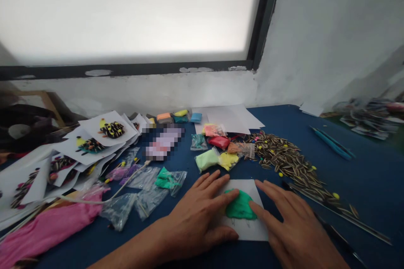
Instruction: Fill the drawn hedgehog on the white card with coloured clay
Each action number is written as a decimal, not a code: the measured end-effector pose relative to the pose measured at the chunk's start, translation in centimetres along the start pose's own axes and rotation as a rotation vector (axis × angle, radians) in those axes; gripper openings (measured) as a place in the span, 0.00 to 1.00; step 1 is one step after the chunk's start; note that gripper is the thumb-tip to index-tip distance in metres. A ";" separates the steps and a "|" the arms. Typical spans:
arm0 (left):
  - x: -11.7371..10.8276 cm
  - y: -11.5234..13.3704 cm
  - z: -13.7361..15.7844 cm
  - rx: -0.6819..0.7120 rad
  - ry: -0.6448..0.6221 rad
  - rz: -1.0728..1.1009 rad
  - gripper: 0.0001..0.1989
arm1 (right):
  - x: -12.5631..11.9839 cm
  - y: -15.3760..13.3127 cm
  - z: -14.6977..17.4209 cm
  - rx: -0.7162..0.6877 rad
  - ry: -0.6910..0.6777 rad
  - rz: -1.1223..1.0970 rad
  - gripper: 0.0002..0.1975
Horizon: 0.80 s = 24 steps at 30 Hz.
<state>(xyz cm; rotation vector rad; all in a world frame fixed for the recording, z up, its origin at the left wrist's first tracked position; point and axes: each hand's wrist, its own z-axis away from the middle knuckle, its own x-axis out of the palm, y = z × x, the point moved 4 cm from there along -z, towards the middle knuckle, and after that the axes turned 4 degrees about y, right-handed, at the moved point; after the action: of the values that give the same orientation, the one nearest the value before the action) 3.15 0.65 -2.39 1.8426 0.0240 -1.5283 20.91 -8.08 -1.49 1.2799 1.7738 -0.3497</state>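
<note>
A white sheet of paper lies on the blue table in front of me, with a flattened patch of green modelling clay on it. Short pencil marks show on the paper below the clay. My left hand rests over the paper's left side, fingers spread, its index fingertip touching the clay's upper edge. From the right, my right hand reaches across the paper's edge with fingers extended, the index fingertip at the clay's right edge. Neither hand grips anything.
Sunflower seeds are heaped at the right, beside tweezers and a blue tool. Clay packets lie beyond my hands. Seed pictures on cards, plastic bags, a cable and pink cloth occupy the left.
</note>
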 end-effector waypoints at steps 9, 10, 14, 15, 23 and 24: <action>0.2 -0.3 0.1 0.016 0.022 -0.011 0.36 | -0.7 -0.4 -0.4 -0.057 0.047 0.000 0.23; 0.1 -0.2 0.1 0.014 0.017 -0.008 0.36 | -0.7 -0.4 -0.4 -0.064 0.047 -0.002 0.23; -0.1 0.0 0.0 -0.007 -0.006 0.019 0.39 | -0.7 -0.2 -0.1 -0.043 0.061 -0.029 0.22; -0.1 0.1 0.0 -0.014 -0.008 0.030 0.41 | -0.7 -0.1 -0.2 -0.022 0.063 -0.044 0.21; -0.3 0.1 -0.2 -0.020 0.027 0.082 0.46 | 0.6 -0.4 -2.7 0.052 -0.032 -0.224 0.22; -0.3 0.1 -0.3 -0.026 0.024 0.080 0.46 | 0.7 -0.5 -3.0 0.048 -0.035 -0.233 0.23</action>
<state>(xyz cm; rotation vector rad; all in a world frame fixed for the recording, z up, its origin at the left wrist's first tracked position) 3.34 0.81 -2.08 1.8194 -0.0185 -1.4448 19.00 -5.86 -0.55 1.0944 1.8988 -0.5456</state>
